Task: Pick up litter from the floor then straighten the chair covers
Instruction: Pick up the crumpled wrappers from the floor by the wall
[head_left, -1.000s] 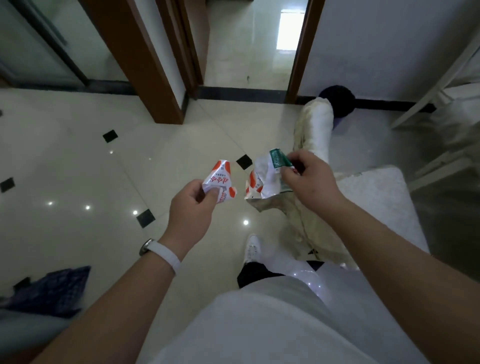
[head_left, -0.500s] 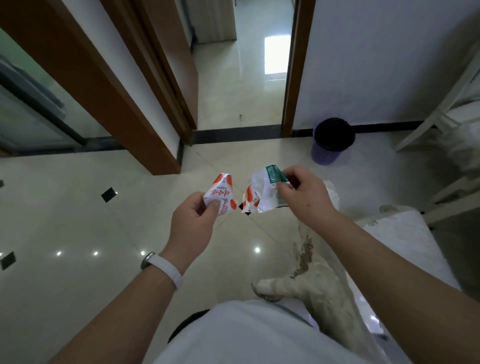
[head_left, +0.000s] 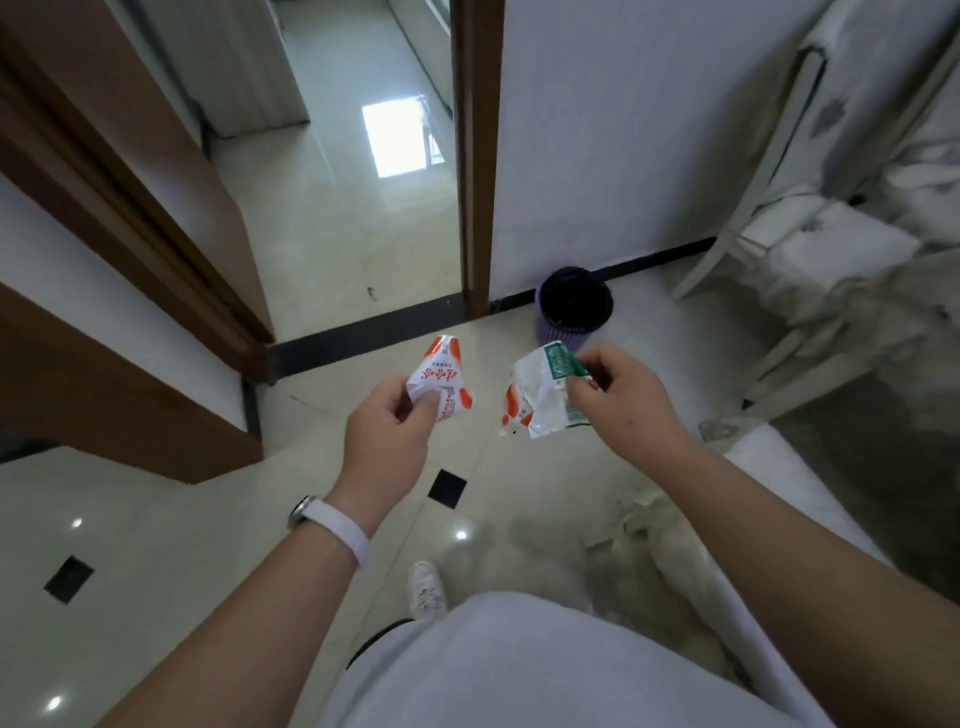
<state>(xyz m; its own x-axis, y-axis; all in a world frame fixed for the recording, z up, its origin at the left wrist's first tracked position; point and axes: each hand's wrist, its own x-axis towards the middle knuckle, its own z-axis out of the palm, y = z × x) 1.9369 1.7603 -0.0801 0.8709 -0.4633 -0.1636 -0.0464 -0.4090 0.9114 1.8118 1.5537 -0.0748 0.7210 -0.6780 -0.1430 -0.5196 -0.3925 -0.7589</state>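
Observation:
My left hand (head_left: 387, 428) pinches a crumpled white and orange wrapper (head_left: 441, 382) at mid-frame. My right hand (head_left: 618, 402) grips a second crumpled wrapper (head_left: 540, 397), white with orange and green print. Both are held above the tiled floor, a little apart. A purple bin with a black liner (head_left: 571, 306) stands against the wall just beyond the right-hand wrapper. A chair with a rumpled cream cover (head_left: 670, 540) is low on the right, under my right forearm. Another covered white chair (head_left: 810, 244) stands at the far right.
An open doorway (head_left: 363, 223) with brown wooden frames leads into a bright corridor ahead. A white wall (head_left: 623, 130) is behind the bin. The floor is glossy beige tile with small black diamonds (head_left: 448, 487). My white shoe (head_left: 427, 590) shows below.
The view has moved forward and tipped up toward the doorway and the bin, which now looks closer. My hands have moved slightly apart, each still holding its wrapper.

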